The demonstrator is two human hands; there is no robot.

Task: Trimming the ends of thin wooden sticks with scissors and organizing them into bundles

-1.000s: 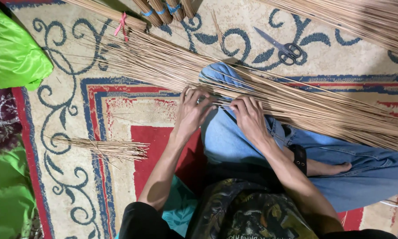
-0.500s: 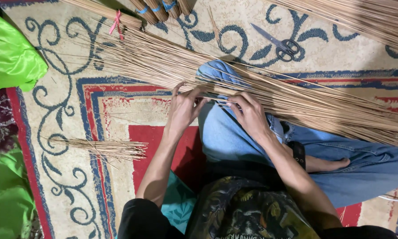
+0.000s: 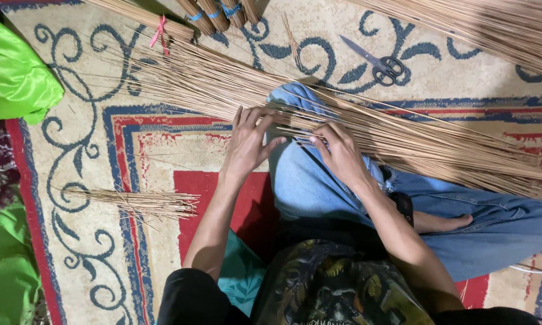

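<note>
Sticks [image 3: 367, 129], thin and tan and far too many to count, lie in 1 long sheaf slanting across the person's bent knee in blue jeans [image 3: 319, 180] and out over the patterned carpet [image 3: 132, 138]. 2 hands work on the sheaf. The left hand [image 3: 250, 141] lies on it with fingers spread and loose, gripping nothing. The right hand [image 3: 338, 151] rests just beside it, its fingertips pinching a few of the sticks. 1 pair of scissors [image 3: 376, 62] lies on the carpet beyond the sheaf, apart from it. 1 small loose bundle of short sticks [image 3: 141, 203] lies on the carpet to the left of the left forearm. At the top edge, 1 bundle tied with a pink ribbon [image 3: 158, 33] lies beside at least 3 bundles bound with blue ties [image 3: 214, 13]. Green cloth [image 3: 12, 72] covers the left edge.
</note>
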